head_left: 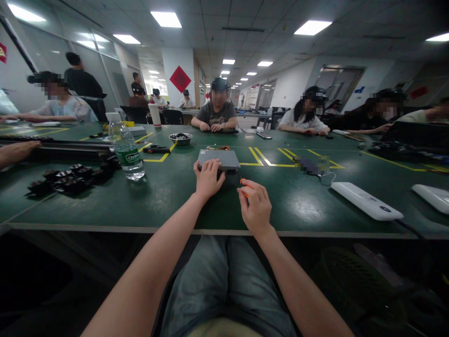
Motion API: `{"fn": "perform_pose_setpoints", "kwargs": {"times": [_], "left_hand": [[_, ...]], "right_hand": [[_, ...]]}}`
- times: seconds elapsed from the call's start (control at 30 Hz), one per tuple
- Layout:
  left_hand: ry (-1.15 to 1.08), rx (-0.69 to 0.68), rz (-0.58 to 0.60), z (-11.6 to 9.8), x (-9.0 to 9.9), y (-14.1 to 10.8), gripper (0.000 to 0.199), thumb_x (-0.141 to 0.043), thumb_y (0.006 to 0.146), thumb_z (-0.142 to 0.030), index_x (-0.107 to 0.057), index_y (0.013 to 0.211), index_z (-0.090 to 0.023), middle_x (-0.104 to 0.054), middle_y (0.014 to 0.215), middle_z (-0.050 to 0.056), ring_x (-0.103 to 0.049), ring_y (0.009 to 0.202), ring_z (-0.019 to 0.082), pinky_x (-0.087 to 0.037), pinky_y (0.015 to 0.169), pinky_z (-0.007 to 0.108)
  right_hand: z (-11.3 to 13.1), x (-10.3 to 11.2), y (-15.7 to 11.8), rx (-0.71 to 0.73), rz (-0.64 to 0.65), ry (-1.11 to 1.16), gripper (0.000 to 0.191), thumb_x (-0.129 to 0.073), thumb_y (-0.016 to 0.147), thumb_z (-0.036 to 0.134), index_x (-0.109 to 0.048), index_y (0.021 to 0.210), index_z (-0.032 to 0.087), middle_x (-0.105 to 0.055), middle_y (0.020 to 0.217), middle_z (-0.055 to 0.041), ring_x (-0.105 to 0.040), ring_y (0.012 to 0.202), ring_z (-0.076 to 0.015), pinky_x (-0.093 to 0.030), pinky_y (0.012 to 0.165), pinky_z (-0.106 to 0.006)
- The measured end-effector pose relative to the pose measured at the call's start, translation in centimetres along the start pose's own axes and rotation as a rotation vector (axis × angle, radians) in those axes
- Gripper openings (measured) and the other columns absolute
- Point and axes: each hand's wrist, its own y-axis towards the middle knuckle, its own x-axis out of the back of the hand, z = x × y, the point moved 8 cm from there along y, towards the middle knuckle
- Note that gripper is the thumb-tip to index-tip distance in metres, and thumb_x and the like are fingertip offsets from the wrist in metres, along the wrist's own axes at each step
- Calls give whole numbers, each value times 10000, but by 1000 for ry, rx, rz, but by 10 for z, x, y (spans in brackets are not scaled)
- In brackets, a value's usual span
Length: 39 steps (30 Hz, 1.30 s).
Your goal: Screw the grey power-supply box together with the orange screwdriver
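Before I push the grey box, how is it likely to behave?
The grey box is probably stiff, given its flat faces and straight edges. Lying flat, it seems unlikely to roll. Wires at its far edge may flop, looking thin.

A tape-marked green bench, black parts at nine o'clock and a person seated at twelve show a workshop.

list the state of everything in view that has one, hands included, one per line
left hand, resting on the power supply unit
right hand, gripping the screwdriver
grey power supply unit, lying flat
orange-handled screwdriver, held, tip near the unit
water bottle, upright, capped
metal bowl, holding small parts
ceiling lights, lit
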Motion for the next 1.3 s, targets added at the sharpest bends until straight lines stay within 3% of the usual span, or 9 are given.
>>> {"fn": "perform_pose_setpoints", "kwargs": {"times": [0.17, 0.3, 0.5, 0.63, 0.9, 1.1, 1.3], "left_hand": [[0, -1, 1, -1, 0, 0, 262, -450, 834, -313, -498, 1084, -256, -541, 1250, 39, -433, 1183, 220, -74, 1078, 481], [3, -9, -5, -2, 1, 0, 257, -440, 835, -317, -495, 1078, -253, -545, 1242, 40, -438, 1178, 222, -84, 1072, 486], [0, 3, 5, -1, 1, 0, 256, -445, 831, -314, -500, 1074, -255, -541, 1247, 40, -434, 1182, 224, -83, 1077, 481], [-4, 3, 8, -2, 1, 0, 262, -449, 832, -318, -501, 1081, -258, -539, 1251, 41, -436, 1178, 226, -82, 1075, 481], [-11, 12, 18, -2, 2, 0, 268, -448, 831, -321, -505, 1084, -256, -542, 1246, 43, -431, 1183, 231, -76, 1078, 479], [-5, -1, 0, -1, 1, -1, 267, -449, 829, -315, -493, 1086, -258, -547, 1241, 32, -431, 1185, 219, -67, 1081, 479], [8, 10, 11, -2, 1, 0, 272, -448, 828, -320, -497, 1089, -261, -546, 1244, 34, -434, 1185, 227, -75, 1084, 474]], "right_hand": [[-5, 1, -1, -61, -25, 61, 274, -456, 829, 81, -416, 1070, 206, -524, 1076, -114, -529, 1041, -198, -504, 809, -375], [-8, 3, 1, -91, -41, 81, 228, -501, 819, 138, -423, 1018, 217, -459, 1094, -110, -483, 1069, -224, -489, 815, -422], [-2, 5, 4, -34, -59, 19, 215, -495, 823, 111, -441, 1000, 220, -512, 975, -84, -520, 917, -200, -491, 760, -390], [0, 4, 2, -31, -66, 41, 267, -459, 828, 81, -417, 1058, 210, -539, 1003, -99, -537, 946, -206, -490, 781, -391], [-8, 5, 2, -66, -53, 20, 180, -522, 828, 172, -456, 988, 223, -564, 993, -77, -541, 939, -205, -446, 812, -411], [-11, 9, -1, -99, -101, 101, 307, -488, 825, 108, -402, 1103, 206, -511, 1058, -111, -513, 1024, -216, -477, 821, -412], [-8, 3, 1, -73, -55, 78, 214, -486, 838, 151, -424, 1029, 225, -522, 1066, -95, -507, 1027, -220, -454, 836, -436]]}}
